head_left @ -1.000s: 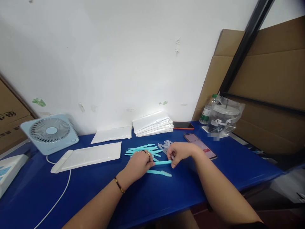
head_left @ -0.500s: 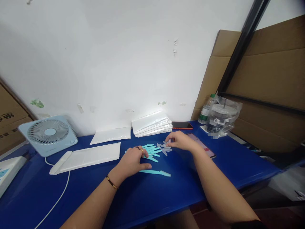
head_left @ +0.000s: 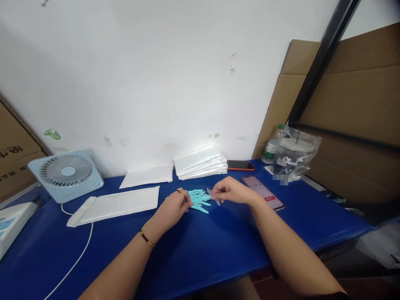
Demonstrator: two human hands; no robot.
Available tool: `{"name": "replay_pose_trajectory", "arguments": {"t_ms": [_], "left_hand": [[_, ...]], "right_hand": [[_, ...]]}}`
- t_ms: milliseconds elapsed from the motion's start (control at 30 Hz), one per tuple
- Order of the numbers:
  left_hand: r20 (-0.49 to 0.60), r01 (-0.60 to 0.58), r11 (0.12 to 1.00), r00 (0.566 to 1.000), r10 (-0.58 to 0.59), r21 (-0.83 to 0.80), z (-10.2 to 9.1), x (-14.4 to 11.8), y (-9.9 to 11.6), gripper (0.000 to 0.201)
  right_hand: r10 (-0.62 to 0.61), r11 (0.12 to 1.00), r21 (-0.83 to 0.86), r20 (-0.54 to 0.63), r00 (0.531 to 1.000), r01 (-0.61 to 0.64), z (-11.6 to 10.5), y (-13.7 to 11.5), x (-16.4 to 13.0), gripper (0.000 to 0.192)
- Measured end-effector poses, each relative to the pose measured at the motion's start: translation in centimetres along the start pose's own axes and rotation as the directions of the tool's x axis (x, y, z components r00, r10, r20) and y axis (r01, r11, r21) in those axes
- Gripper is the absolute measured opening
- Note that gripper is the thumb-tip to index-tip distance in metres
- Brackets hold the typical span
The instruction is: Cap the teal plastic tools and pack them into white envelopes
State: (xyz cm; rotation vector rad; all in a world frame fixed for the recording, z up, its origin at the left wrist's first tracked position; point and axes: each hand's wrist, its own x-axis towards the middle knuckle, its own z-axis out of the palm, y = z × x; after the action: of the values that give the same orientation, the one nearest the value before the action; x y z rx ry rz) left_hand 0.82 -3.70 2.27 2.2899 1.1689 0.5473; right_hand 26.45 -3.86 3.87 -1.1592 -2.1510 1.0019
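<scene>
Over the blue table, my left hand [head_left: 178, 203] is closed in a pinch on a teal eyebrow razor. Its far end points right, toward my right hand [head_left: 226, 191]. The fingertips of my right hand are pinched together at that end, on what looks like a small clear blade cap, mostly hidden by the fingers. Under and behind the hands lies a fanned heap of teal eyebrow razors [head_left: 201, 209], partly covered by my left hand. A few loose clear caps [head_left: 209, 191] lie beside the heap, next to my right fingertips.
A white flap pouch [head_left: 121, 204] lies left of my hands, with another white pouch [head_left: 146, 176] behind it. By the wall are a stack of white pouches [head_left: 200, 162] and a phone [head_left: 240, 165]. Another phone [head_left: 265, 193], a bottle [head_left: 271, 148], a bagged cup [head_left: 293, 154] and a fan [head_left: 65, 173] stand around.
The single razor that lay in front of my left hand is off the table and in that hand. My right hand has moved left from the clear caps to the razor's end.
</scene>
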Motion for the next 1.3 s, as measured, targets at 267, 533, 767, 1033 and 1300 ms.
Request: {"name": "replay_pose_trajectory", "arguments": {"t_ms": [267,533,767,1033,1300], "left_hand": [[-0.145,0.031,0.998,0.989,-0.038,-0.051,-1.3,0.1,-0.1,0.040],[-0.205,0.023,0.993,0.979,0.001,0.114,-1.5,0.3,0.0,0.030],[-0.193,-0.012,0.989,0.980,0.041,0.146,-1.3,0.2,0.3,0.028],[-0.190,-0.016,0.988,0.981,0.045,0.154,-1.4,0.3,0.4,0.027],[-0.189,-0.022,0.987,0.981,0.053,0.162,-1.4,0.3,0.4,0.027]], "right_hand": [[0.037,0.967,0.244,-0.418,0.907,0.073,-1.3,0.3,0.3,0.029],[0.098,0.857,0.501,-0.382,0.919,0.117,1.1,-0.3,1.6,0.033],[0.055,0.794,0.582,-0.352,0.934,0.173,2.2,-0.4,2.0,0.028],[0.089,0.729,0.667,-0.314,0.945,0.154,2.6,-0.8,2.2,0.027],[0.093,0.724,0.674,-0.303,0.948,0.145,3.0,-0.9,2.3,0.028]]}}
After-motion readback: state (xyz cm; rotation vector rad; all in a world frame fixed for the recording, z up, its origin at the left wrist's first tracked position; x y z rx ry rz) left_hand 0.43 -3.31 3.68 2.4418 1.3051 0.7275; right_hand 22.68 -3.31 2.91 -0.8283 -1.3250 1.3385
